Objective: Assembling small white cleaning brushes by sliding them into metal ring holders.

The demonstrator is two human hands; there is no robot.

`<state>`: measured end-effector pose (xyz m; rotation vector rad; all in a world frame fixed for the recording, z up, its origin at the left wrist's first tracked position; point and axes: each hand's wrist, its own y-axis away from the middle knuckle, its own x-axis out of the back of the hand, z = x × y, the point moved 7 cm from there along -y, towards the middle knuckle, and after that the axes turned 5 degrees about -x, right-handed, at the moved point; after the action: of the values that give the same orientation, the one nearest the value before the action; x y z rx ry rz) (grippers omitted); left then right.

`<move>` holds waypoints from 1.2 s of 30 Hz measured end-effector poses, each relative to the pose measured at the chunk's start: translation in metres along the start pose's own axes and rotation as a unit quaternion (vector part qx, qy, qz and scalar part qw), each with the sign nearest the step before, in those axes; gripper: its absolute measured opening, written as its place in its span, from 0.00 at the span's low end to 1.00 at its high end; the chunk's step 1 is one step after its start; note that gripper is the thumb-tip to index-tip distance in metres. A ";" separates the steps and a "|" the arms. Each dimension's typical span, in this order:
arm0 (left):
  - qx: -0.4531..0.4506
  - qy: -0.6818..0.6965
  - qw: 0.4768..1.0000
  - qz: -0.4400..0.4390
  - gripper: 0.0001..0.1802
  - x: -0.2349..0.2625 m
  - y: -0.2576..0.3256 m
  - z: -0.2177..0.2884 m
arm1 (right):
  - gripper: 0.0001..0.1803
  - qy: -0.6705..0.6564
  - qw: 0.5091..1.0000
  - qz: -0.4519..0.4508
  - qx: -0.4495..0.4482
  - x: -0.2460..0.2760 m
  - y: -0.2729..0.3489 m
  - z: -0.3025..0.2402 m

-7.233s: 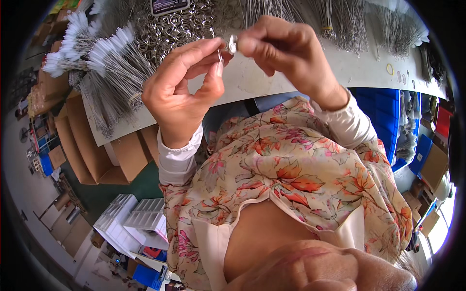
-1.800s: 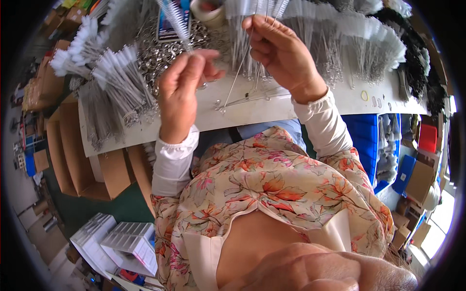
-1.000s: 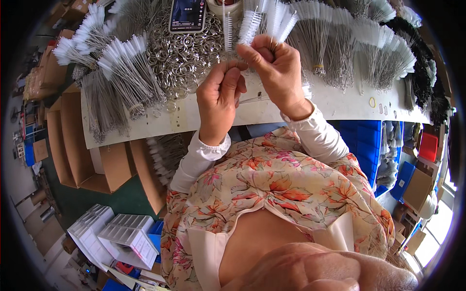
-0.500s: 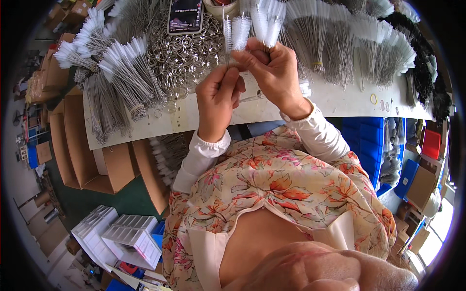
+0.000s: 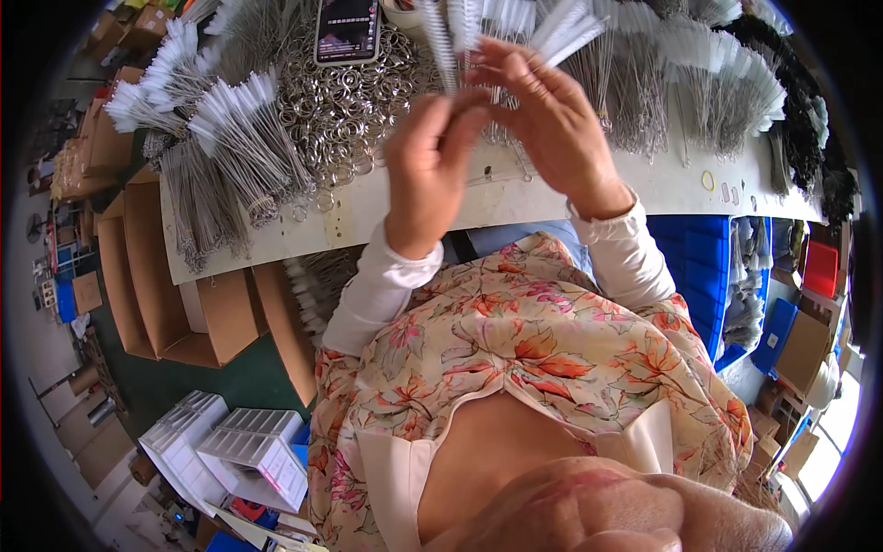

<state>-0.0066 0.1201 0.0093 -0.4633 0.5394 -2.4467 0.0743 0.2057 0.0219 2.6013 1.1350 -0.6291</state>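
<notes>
My left hand (image 5: 425, 170) is closed, thumb against fingers, round the wire stems of thin white-bristled brushes. One brush (image 5: 437, 41) leans left above the fingers, and a second white brush (image 5: 464, 32) stands beside it. My right hand (image 5: 566, 129) is raised just to the right, fingers stretched and apart, its fingertips close to the stems and slightly blurred. Beyond its knuckles, several white brush heads (image 5: 570, 32) fan out to the right; whether they touch the hand is hard to see. Beneath and left of the hands lies a heap of metal rings (image 5: 345, 115).
A phone (image 5: 348, 32) rests on the rings. Bundled wire brushes (image 5: 244, 138) cover the left of the white table (image 5: 303, 235); more bundles (image 5: 717, 83) and black brushes (image 5: 809, 120) lie right. Below stand cardboard boxes (image 5: 230, 317) and a blue bin (image 5: 685, 267).
My right hand has moved right and its fingers have opened away from the brushes. White brushes now tilt right beyond it. My left hand has risen slightly, still holding brushes.
</notes>
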 end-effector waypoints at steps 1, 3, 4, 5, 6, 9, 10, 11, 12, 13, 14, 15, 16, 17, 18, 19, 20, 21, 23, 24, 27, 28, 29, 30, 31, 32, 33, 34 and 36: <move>-0.063 0.040 0.997 0.005 0.11 -0.011 0.000 0.001 | 0.22 0.019 0.997 -0.067 -0.035 -0.002 0.002 0.013; -0.108 -0.048 0.993 0.004 0.08 -0.014 -0.001 0.010 | 0.22 0.170 0.982 -0.069 -0.039 0.003 0.013 0.016; -0.146 -0.063 0.987 0.003 0.06 -0.011 -0.006 0.021 | 0.22 0.171 0.983 -0.048 0.042 0.003 0.017 0.008; -0.144 0.010 0.989 0.043 0.04 -0.003 -0.010 0.025 | 0.21 0.187 0.975 -0.011 0.124 0.009 0.016 -0.009; -0.139 0.079 0.984 0.084 0.03 0.006 -0.012 0.029 | 0.19 0.199 0.959 0.021 0.202 0.017 0.017 -0.025; -0.239 0.061 0.960 0.136 0.05 0.017 -0.004 0.041 | 0.16 0.199 0.975 0.011 0.102 0.043 0.009 -0.009; -0.243 0.083 0.961 0.101 0.07 0.009 -0.001 0.043 | 0.16 0.129 0.991 -0.022 0.040 0.041 0.007 0.006; -0.201 0.064 0.976 0.054 0.09 -0.003 0.003 0.038 | 0.15 -0.002 1.000 -0.029 -0.001 0.037 0.007 0.018; -0.157 0.044 0.987 0.009 0.12 -0.017 0.008 0.031 | 0.15 -0.133 0.990 -0.036 -0.043 0.030 0.008 0.030; -0.190 0.031 0.981 0.020 0.15 -0.023 0.013 0.029 | 0.13 -0.213 0.975 -0.030 -0.053 0.031 0.006 0.038; -0.223 0.017 0.974 0.031 0.18 -0.027 0.016 0.028 | 0.13 -0.213 0.975 -0.031 -0.054 0.033 0.006 0.036; -0.221 -0.042 0.974 0.000 0.22 -0.028 0.016 0.031 | 0.11 -0.280 0.955 -0.061 -0.081 0.032 0.005 0.034; -0.237 -0.129 0.962 -0.048 0.23 -0.029 0.018 0.029 | 0.09 -0.344 0.928 -0.091 -0.107 0.026 0.006 0.030; -0.279 -0.152 0.946 -0.064 0.23 -0.026 0.019 0.037 | 0.08 -0.333 0.939 -0.029 -0.081 0.032 0.005 0.023; -0.319 -0.174 0.928 -0.077 0.24 -0.022 0.018 0.048 | 0.09 -0.317 0.944 -0.060 -0.069 0.030 0.006 0.005; -0.332 -0.163 0.927 -0.059 0.25 -0.012 0.015 0.052 | 0.09 -0.207 0.974 -0.079 -0.055 0.036 0.008 -0.005; -0.351 -0.178 0.918 -0.054 0.30 0.001 0.005 0.059 | 0.10 -0.093 0.990 -0.096 -0.041 0.039 0.009 -0.013; -0.309 -0.105 0.945 -0.035 0.36 0.016 -0.007 0.056 | 0.09 0.092 0.992 -0.068 -0.056 0.035 0.017 -0.019; -0.255 -0.026 0.964 -0.072 0.47 0.016 -0.022 0.048 | 0.09 0.219 0.970 -0.107 0.018 0.019 0.024 -0.006; -0.244 -0.022 0.961 -0.126 0.53 0.010 -0.023 0.048 | 0.09 0.342 0.924 -0.148 0.090 0.002 0.029 -0.003; -0.056 0.184 0.958 -0.211 0.55 -0.019 0.003 0.043 | 0.07 0.351 0.925 -0.143 0.011 -0.003 0.038 -0.001; -0.048 0.207 0.953 -0.214 0.50 -0.016 0.004 0.041 | 0.07 0.306 0.943 -0.134 0.006 0.003 0.039 -0.001; -0.078 0.168 0.962 -0.201 0.40 -0.010 0.003 0.038 | 0.07 0.305 0.943 -0.134 0.005 0.007 0.040 -0.004; -0.108 0.131 0.967 -0.190 0.31 -0.003 0.003 0.034 | 0.08 0.303 0.940 -0.154 -0.014 0.009 0.042 -0.002; -0.208 -0.013 0.963 -0.171 0.13 0.005 0.001 0.045 | 0.08 0.300 0.937 -0.174 -0.034 0.009 0.044 0.000; -0.207 -0.011 0.963 -0.173 0.13 0.005 0.004 0.046 | 0.08 0.299 0.938 -0.171 -0.035 0.009 0.046 0.000; -0.202 -0.020 0.967 -0.153 0.11 0.008 0.009 0.049 | 0.08 0.292 0.937 -0.183 -0.055 0.006 0.049 0.001; -0.197 -0.029 0.971 -0.134 0.10 0.010 0.012 0.051 | 0.08 0.285 0.936 -0.194 -0.074 0.004 0.051 0.002; -0.208 -0.007 0.972 -0.110 0.11 0.008 0.016 0.055 | 0.07 0.296 0.930 -0.206 -0.068 0.002 0.055 -0.004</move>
<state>0.0188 0.0884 0.0508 -0.7431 1.0549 -2.5334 0.1173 0.1713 0.0271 2.5052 1.8506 0.2044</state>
